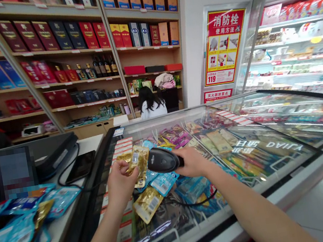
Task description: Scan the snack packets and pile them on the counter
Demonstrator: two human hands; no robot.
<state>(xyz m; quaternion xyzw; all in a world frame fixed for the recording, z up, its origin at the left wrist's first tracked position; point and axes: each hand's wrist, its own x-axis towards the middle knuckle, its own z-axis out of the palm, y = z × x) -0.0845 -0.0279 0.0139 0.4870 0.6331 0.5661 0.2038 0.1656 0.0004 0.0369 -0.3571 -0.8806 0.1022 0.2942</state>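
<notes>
Between its thumb and fingers, my left hand (122, 182) pinches a gold snack packet (139, 161) with a white barcode label turned up. Around the handle of a black barcode scanner (163, 160) my right hand (193, 162) is closed. The scanner's head points left, close to the packet's label. Its black cable (205, 201) curves below over the freezer glass. Beneath both hands lie blue packets (163, 183) and another gold packet (149, 204), on top of the glass lid.
A chest freezer (185, 115) with a glass top fills the middle and right. On the left counter, blue and gold packets (17, 238) lie heaped beside a phone (81, 165) and a dark checkout machine (59, 151). A person (152, 104) sits beyond, before shelves of boxes.
</notes>
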